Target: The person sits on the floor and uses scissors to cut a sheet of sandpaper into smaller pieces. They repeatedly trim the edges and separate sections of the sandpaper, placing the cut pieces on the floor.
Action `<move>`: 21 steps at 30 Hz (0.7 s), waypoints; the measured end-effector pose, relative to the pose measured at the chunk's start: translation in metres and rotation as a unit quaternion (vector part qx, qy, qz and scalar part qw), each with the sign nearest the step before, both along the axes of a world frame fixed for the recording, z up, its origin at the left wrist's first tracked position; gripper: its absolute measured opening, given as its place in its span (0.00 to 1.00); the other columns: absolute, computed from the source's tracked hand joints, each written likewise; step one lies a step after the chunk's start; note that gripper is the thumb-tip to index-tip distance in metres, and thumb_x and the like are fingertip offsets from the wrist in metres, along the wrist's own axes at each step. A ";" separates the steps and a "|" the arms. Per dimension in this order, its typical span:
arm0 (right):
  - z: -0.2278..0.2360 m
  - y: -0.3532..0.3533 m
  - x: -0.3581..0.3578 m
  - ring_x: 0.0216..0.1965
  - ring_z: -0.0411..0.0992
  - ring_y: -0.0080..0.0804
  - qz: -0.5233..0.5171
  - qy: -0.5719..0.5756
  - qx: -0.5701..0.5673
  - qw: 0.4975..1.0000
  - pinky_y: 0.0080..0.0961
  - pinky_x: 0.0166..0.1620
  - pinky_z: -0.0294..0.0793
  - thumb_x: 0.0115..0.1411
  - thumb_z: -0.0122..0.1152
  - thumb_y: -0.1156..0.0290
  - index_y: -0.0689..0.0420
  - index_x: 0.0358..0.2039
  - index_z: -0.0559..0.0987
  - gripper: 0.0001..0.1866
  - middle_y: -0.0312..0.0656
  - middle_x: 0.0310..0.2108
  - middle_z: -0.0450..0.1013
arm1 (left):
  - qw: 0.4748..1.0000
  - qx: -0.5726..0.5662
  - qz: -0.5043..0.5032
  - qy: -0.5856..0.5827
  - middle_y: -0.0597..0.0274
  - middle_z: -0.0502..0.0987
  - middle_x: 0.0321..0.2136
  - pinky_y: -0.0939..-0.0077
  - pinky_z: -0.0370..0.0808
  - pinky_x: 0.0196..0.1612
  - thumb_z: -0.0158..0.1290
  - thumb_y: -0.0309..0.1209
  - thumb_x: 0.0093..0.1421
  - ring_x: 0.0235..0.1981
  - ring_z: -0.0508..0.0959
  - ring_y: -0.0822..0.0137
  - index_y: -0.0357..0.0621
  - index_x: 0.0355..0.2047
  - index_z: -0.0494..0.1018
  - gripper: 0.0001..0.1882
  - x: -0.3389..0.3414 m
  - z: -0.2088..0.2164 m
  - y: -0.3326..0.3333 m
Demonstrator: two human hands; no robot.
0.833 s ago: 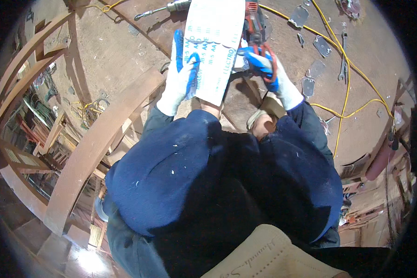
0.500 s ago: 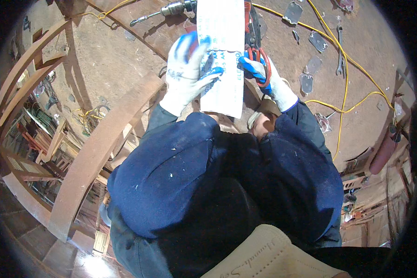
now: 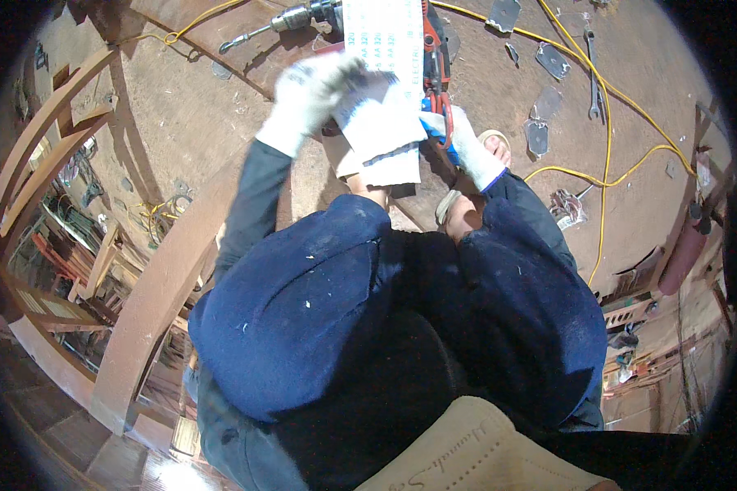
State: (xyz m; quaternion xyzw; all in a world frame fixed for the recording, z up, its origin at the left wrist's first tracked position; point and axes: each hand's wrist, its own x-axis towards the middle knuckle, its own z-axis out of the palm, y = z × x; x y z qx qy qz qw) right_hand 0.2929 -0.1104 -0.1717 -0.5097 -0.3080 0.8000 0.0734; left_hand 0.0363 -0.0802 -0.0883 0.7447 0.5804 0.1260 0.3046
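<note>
A long white sheet (image 3: pixel 381 57) with blue print, which looks like the back of sandpaper, lies lengthwise in front of my knees. Its near part (image 3: pixel 385 131) is creased and turned at an angle. My left hand (image 3: pixel 307 98), in a white glove with blue-coated fingers, is closed at the sheet's left edge, slightly blurred. On the right side, my gloved right hand (image 3: pixel 465 139) holds red-handled scissors (image 3: pixel 445 121) beside the sheet's edge. The scissor blades are hard to make out.
A drill (image 3: pixel 299 18) with a long bit lies beyond my left hand; a red and black power tool (image 3: pixel 432 41) sits beside the sheet. To the right are a yellow cord (image 3: pixel 608 147), a wrench (image 3: pixel 593 78) and clear plastic pieces (image 3: pixel 537 135). A curved wooden piece (image 3: pixel 168 270) stands at left.
My left hand has moved left and gone from spread fingers to closed at the sheet's edge. The near part of the sheet has turned and creased. My right hand has shifted slightly left.
</note>
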 end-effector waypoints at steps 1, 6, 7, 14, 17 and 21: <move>0.003 0.008 0.003 0.32 0.69 0.19 0.037 -0.021 -0.050 0.998 0.17 0.29 0.69 0.47 0.64 0.64 0.60 0.45 0.69 0.25 0.37 0.35 0.71 | 1.000 -0.006 -0.002 0.020 0.62 0.77 0.30 0.74 0.74 0.33 0.54 0.24 0.48 0.31 0.78 0.63 0.50 0.39 0.72 0.16 -0.011 -0.007 0.018; -0.015 0.010 0.004 0.32 0.69 0.18 -0.085 0.072 -0.098 0.989 0.16 0.29 0.68 0.54 0.59 0.61 0.57 0.39 0.74 0.17 0.34 0.32 0.72 | 0.992 -0.043 -0.110 0.037 0.55 0.77 0.29 0.67 0.72 0.34 0.52 0.30 0.50 0.33 0.77 0.59 0.47 0.34 0.73 0.09 -0.003 0.025 0.118; -0.022 0.010 0.005 0.32 0.69 0.19 -0.204 0.161 -0.179 0.949 0.15 0.31 0.69 0.55 0.58 0.60 0.57 0.40 0.74 0.16 0.35 0.33 0.72 | 0.989 0.019 -0.141 0.034 0.57 0.77 0.29 0.66 0.72 0.34 0.51 0.30 0.50 0.32 0.77 0.57 0.48 0.33 0.73 0.09 0.003 0.016 0.128; 0.015 0.044 0.011 0.36 0.70 0.19 -0.037 0.060 -0.041 0.997 0.14 0.37 0.69 0.56 0.57 0.60 0.58 0.43 0.73 0.18 0.35 0.34 0.72 | 0.982 0.001 -0.171 0.077 0.58 0.76 0.28 0.65 0.72 0.34 0.51 0.32 0.49 0.32 0.77 0.57 0.51 0.32 0.73 0.08 0.036 -0.007 0.157; -0.006 0.037 0.014 0.35 0.69 0.17 -0.132 0.095 -0.089 0.983 0.14 0.35 0.68 0.57 0.56 0.62 0.58 0.43 0.73 0.17 0.34 0.34 0.71 | 0.985 -0.014 -0.170 0.011 0.59 0.76 0.28 0.66 0.72 0.34 0.52 0.33 0.48 0.31 0.77 0.57 0.51 0.32 0.73 0.09 0.038 -0.017 0.164; -0.025 0.040 0.013 0.27 0.65 0.16 -0.154 0.074 -0.080 0.982 0.14 0.27 0.62 0.54 0.59 0.62 0.57 0.38 0.74 0.14 0.30 0.28 0.70 | 0.983 0.011 -0.185 0.013 0.59 0.76 0.28 0.67 0.72 0.34 0.51 0.31 0.48 0.32 0.76 0.58 0.51 0.31 0.73 0.08 0.037 -0.030 0.165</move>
